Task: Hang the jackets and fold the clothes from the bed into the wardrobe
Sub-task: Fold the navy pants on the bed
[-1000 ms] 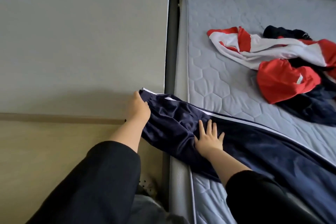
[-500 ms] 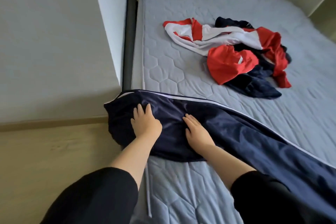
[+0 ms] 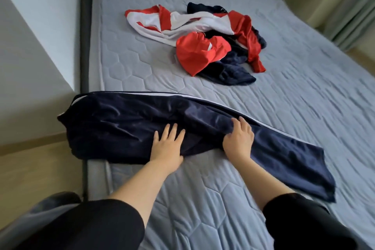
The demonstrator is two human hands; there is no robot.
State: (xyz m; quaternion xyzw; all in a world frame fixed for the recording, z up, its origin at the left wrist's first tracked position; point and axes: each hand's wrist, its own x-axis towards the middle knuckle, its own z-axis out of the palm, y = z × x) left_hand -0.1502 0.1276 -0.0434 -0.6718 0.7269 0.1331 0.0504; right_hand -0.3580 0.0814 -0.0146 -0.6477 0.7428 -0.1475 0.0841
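Across the middle of the frame we see dark navy trousers (image 3: 142, 119) with a white side stripe, laid flat on the grey quilted bed (image 3: 304, 91). Their wide end hangs past the mattress edge at the left, and the leg end lies toward the lower right. Our left hand (image 3: 167, 146) rests flat on the cloth at lower centre, fingers straight and spread apart. Just to its right, our right hand (image 3: 239, 138) lies on the trousers with its fingers bent over a raised fold of the cloth; whether it pinches that fold we cannot tell. Well apart, in the upper centre, a heap of red, white and navy clothes (image 3: 198, 40) lies crumpled on the bed. Black sleeves (image 3: 91, 227) cover both forearms at the bottom.
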